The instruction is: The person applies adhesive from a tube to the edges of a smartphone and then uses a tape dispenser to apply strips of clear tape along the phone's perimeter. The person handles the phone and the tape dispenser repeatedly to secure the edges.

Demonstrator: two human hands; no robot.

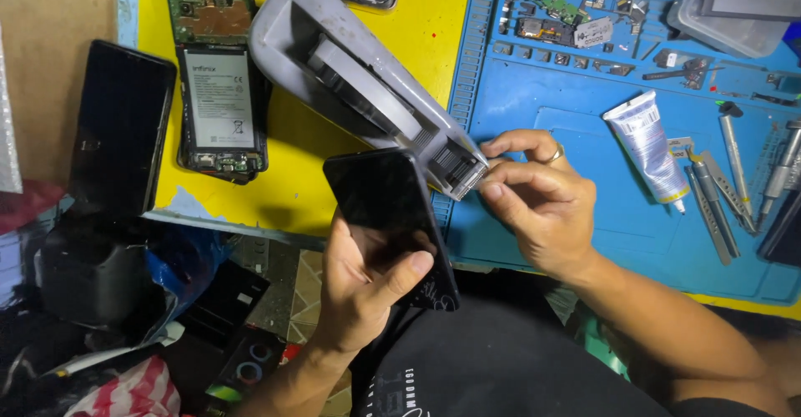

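**Entry: black phone at tape dispenser, strip not yet applied**

Your left hand (367,288) was closed around the black phone (390,221), thumb across its lower face, held over the bench edge. Your right hand (538,196) pinched at the mouth of the grey tape dispenser (359,83), at the phone's 2 o'clock. Judged early: no tape on the phone. Its glass was dark, glossy and unlit.

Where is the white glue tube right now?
The white glue tube lies on the blue mat at the right of the head view, just beyond the right hand, with metal tools beside its nozzle.
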